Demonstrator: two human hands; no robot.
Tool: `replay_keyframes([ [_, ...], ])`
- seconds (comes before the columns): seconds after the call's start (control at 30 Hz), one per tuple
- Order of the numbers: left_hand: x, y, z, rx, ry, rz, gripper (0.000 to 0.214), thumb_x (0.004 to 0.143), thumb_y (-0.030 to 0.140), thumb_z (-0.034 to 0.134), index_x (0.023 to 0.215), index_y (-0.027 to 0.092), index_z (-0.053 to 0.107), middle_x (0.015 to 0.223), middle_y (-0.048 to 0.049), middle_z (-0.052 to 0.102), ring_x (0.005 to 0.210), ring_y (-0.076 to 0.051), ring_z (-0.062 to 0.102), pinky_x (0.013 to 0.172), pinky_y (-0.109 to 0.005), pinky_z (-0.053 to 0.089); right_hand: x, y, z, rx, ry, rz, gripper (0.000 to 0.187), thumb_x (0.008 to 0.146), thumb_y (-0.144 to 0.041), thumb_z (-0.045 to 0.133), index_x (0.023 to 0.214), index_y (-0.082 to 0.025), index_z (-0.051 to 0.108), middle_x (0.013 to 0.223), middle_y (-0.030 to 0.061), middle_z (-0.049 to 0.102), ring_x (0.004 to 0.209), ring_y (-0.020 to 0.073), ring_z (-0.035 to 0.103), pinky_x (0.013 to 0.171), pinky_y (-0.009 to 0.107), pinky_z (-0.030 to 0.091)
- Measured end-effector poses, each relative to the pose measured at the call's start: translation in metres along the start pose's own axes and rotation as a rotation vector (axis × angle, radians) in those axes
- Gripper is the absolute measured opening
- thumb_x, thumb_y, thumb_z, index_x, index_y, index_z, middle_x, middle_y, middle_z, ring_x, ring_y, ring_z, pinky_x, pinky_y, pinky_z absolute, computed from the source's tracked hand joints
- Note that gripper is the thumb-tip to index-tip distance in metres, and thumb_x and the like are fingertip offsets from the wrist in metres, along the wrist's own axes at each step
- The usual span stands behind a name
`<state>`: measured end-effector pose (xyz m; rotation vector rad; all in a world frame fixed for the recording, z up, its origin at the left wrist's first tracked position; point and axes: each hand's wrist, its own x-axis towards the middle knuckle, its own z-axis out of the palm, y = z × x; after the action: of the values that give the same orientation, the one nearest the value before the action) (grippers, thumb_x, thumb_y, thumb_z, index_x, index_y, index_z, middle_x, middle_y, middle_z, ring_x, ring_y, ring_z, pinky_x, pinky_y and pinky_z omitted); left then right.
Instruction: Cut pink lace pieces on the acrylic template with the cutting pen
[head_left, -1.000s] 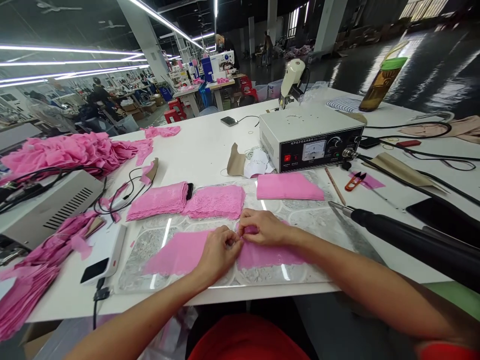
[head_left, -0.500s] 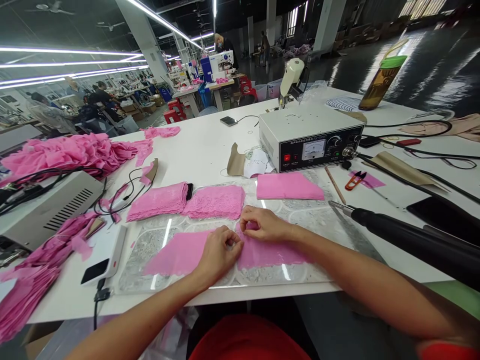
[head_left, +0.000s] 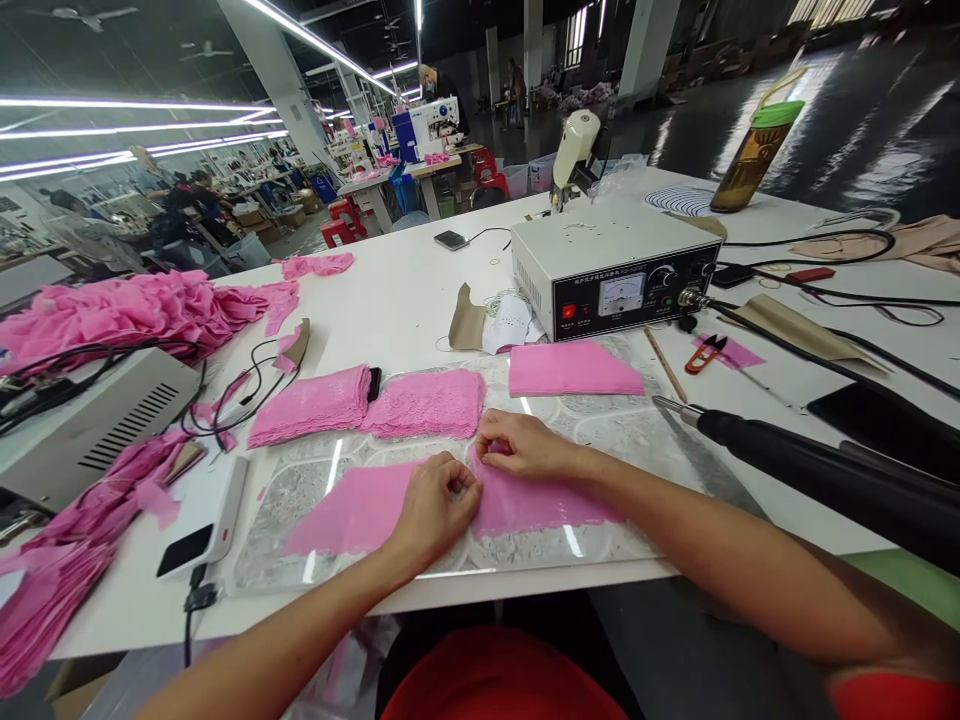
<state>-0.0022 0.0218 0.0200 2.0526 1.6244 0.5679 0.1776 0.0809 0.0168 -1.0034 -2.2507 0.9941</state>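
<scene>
A long strip of pink lace fabric [head_left: 352,510] lies flat on a clear mat [head_left: 285,480] at the table's near edge. My left hand [head_left: 435,505] is closed, pinching the strip near its middle. My right hand [head_left: 521,445] is also closed, gripping the same strip just to the right, with the two hands almost touching. The fabric's right end [head_left: 547,505] runs out under my right wrist.
Stacks of pink lace [head_left: 427,402] and a flat pink pile [head_left: 574,368] lie behind my hands. A white meter box [head_left: 615,265], a black handheld tool [head_left: 817,470], orange snips [head_left: 703,352], a phone [head_left: 202,535], a grey machine [head_left: 90,420] and heaps of pink fabric [head_left: 127,310] surround them.
Both hands stay pinched on the pink strip with small finger shifts. The view has tilted slightly.
</scene>
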Motion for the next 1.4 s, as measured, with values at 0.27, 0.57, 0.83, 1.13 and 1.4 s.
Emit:
replay_keyframes([
  [0.27,0.001,0.001,-0.001,0.018,0.001,-0.006,0.02,0.073,0.012,0.057,0.055,0.017,0.051,0.065,0.0012,0.054,0.066,-0.013,0.052,0.063,-0.026,0.036,0.001,-0.001,0.001,-0.008,0.013,0.009,0.014,0.074,-0.007,0.054,0.075,-0.017,0.063,0.084,0.0002,0.057,0.07,0.0091,0.049,0.065,0.024,0.035],
  [0.57,-0.001,0.001,-0.002,0.065,0.001,0.052,0.016,0.074,0.011,0.056,0.059,0.017,0.055,0.067,0.0008,0.056,0.064,-0.012,0.052,0.062,-0.025,0.038,-0.001,0.002,0.002,-0.007,0.014,-0.035,0.015,0.074,-0.006,0.054,0.076,-0.017,0.064,0.085,0.0009,0.057,0.07,0.009,0.051,0.065,0.024,0.038],
  [0.83,-0.005,0.0,-0.016,0.17,0.041,0.188,0.011,0.081,0.018,0.055,0.076,0.016,0.064,0.08,-0.0062,0.063,0.079,-0.021,0.056,0.076,-0.035,0.042,-0.011,-0.017,-0.034,0.04,0.269,-0.072,0.017,0.079,-0.015,0.055,0.09,-0.019,0.067,0.089,0.0025,0.06,0.061,0.0068,0.048,0.06,0.024,0.045],
  [1.13,0.006,-0.028,-0.013,0.391,-0.088,0.777,0.036,0.098,0.026,0.041,0.13,0.024,0.056,0.137,-0.0086,0.055,0.131,-0.027,0.045,0.112,-0.053,0.025,-0.11,-0.033,-0.044,-0.199,0.429,0.061,0.016,0.088,-0.021,0.052,0.088,-0.021,0.068,0.086,0.0027,0.07,0.079,0.0134,0.064,0.07,0.028,0.051],
  [1.4,0.012,-0.026,-0.02,0.393,-0.118,0.852,0.037,0.097,0.029,0.043,0.132,0.026,0.055,0.14,-0.0075,0.053,0.13,-0.027,0.048,0.116,-0.055,0.015,-0.175,-0.005,-0.001,-0.423,0.645,0.163,0.02,0.086,-0.017,0.053,0.094,-0.026,0.068,0.096,0.0044,0.068,0.092,0.0173,0.065,0.081,0.033,0.056],
])
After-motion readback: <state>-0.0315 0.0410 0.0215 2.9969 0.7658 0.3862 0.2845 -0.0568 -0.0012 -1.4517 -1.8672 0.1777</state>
